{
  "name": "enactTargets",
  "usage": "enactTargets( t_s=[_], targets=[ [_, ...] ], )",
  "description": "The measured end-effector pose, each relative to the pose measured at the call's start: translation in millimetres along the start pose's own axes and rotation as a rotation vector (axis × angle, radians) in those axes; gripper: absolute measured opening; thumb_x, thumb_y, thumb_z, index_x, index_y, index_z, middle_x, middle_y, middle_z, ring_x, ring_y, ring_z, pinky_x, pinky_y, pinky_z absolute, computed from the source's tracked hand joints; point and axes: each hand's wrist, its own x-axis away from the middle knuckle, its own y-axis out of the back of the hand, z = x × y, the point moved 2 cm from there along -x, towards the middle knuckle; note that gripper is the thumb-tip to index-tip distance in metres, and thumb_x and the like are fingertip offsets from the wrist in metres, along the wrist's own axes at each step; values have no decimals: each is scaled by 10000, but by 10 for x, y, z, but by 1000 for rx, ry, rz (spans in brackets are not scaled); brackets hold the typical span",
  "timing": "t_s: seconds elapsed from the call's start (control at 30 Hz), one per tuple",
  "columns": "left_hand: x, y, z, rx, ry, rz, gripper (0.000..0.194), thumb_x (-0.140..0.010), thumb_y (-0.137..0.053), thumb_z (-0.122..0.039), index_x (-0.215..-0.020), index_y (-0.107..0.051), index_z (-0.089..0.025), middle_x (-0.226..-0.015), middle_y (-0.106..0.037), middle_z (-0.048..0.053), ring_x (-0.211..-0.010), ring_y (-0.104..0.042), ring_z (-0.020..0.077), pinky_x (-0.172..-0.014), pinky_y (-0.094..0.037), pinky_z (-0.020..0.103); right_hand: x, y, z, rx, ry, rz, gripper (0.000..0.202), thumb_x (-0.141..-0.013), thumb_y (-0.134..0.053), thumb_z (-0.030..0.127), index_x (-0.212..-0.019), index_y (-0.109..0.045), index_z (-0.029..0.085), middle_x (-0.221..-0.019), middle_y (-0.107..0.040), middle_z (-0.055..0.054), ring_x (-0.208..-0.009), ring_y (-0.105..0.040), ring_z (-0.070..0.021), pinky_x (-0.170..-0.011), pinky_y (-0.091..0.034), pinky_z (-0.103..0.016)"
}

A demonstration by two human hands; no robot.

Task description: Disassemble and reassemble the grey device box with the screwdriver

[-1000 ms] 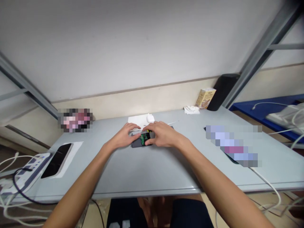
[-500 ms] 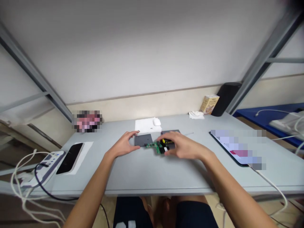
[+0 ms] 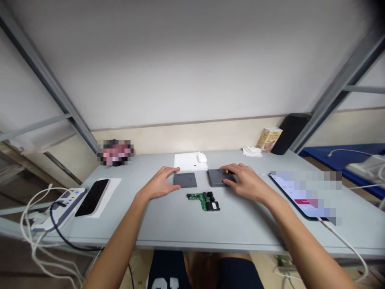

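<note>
My left hand [image 3: 159,182] rests at the left edge of a flat dark grey cover plate [image 3: 187,180], thumb and fingers apart around its left corners. My right hand [image 3: 248,181] is curled over the right part of a dark grey box-shaped casing [image 3: 215,179], with vents along its front. Within that hand lies a screwdriver [image 3: 227,171]; its yellow part shows near the fingertips and its thin shaft sticks out to the right. A green circuit board [image 3: 205,200] with black connectors lies on the desk in front, between the two hands and touched by neither.
Behind the plate lie white paper [image 3: 184,161] and a white earbud case [image 3: 201,157]. A phone [image 3: 92,197] and a power strip [image 3: 64,208] with cables are at left. A tablet [image 3: 300,196], tissue [image 3: 252,151], carton [image 3: 270,139] and black speaker [image 3: 290,132] stand or lie at right.
The circuit board has left my right hand and lies on the desk nearer to me. My right hand has moved right, over the casing, with the screwdriver. My left hand stays by the plate.
</note>
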Motion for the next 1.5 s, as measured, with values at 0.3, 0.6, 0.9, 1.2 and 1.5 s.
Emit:
enactTargets(
  t_s=[0.3,0.6,0.9,1.2,1.5],
  targets=[
    [-53,-159,-351,-191,-188,-47,383,-954,-672,-425,-1323,-691,-321,-1530,-504,96,-1410,-411,357,-1194,-365,592,-28,-339,175,-148,68,-97,164,-957,-592,295,-1053,-713,243,-1163,-714,-102,-1038,-670,-279,-949,-496,-453],
    [-25,-364,-518,-193,-296,59,264,-911,-741,-384,-1160,-776,-303,-1525,-501,91,-1384,-421,365,-1184,-378,597,24,-398,239,1,42,-174,220,-1019,-493,287,-942,-693,236,-1040,-722,-90,-938,-660,-258,-838,-421,-404],
    [-82,-298,-354,-142,-187,-88,277,-1056,-510,-374,-1101,-766,-278,-1427,-551,94,-1337,-445,313,-1171,-381,578,31,-384,179,22,-36,-211,238,-1012,-490,304,-915,-692,227,-1038,-717,-85,-945,-660,-253,-845,-412,-391],
    [-88,-146,10,-97,-64,-171,309,-1047,-516,-421,-1209,-721,-255,-1225,-583,109,-1235,-516,284,-1116,-457,482,38,-427,132,19,-32,-242,194,-988,-532,290,-909,-700,234,-1021,-720,-63,-928,-663,-237,-837,-401,-381],
    [-119,-185,32,-8,-4,-72,323,-1047,-478,-401,-1203,-713,-242,-1076,-726,50,-839,-634,197,-806,-523,332,41,-422,127,-7,-23,-267,191,-983,-544,285,-926,-722,249,-1013,-738,-55,-946,-663,-242,-833,-394,-381]
  ],
)
